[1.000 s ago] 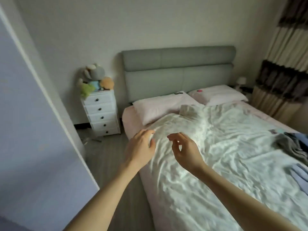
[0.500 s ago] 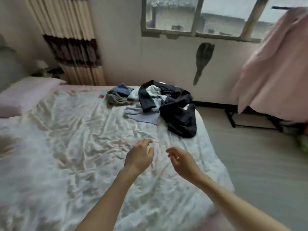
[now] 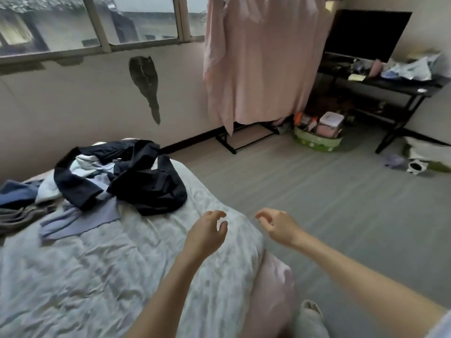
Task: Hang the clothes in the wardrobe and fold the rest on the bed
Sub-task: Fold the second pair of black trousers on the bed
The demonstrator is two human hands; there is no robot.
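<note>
A heap of clothes lies at the far corner of the bed (image 3: pixel 97 264): a dark navy garment (image 3: pixel 146 186) on top, a pale lilac piece (image 3: pixel 78 220) under it, white, blue and grey items at the left edge. My left hand (image 3: pixel 207 232) hovers over the wrinkled white sheet near the bed's foot, fingers loosely curled, holding nothing. My right hand (image 3: pixel 278 225) hangs beyond the bed's corner over the floor, fingers relaxed and empty. Both hands are well short of the heap. No wardrobe is in view.
A pink cloth (image 3: pixel 258 62) hangs on a black rack by the window. A green basket (image 3: pixel 317 141) with boxes sits on the floor. A black desk (image 3: pixel 390 84) with a monitor and clutter stands at the right. Grey floor lies between bed and desk.
My view has swung right from the headboard to the bed's foot and the window wall. The clothes heap is now at the left. Both hands stay raised and empty.
</note>
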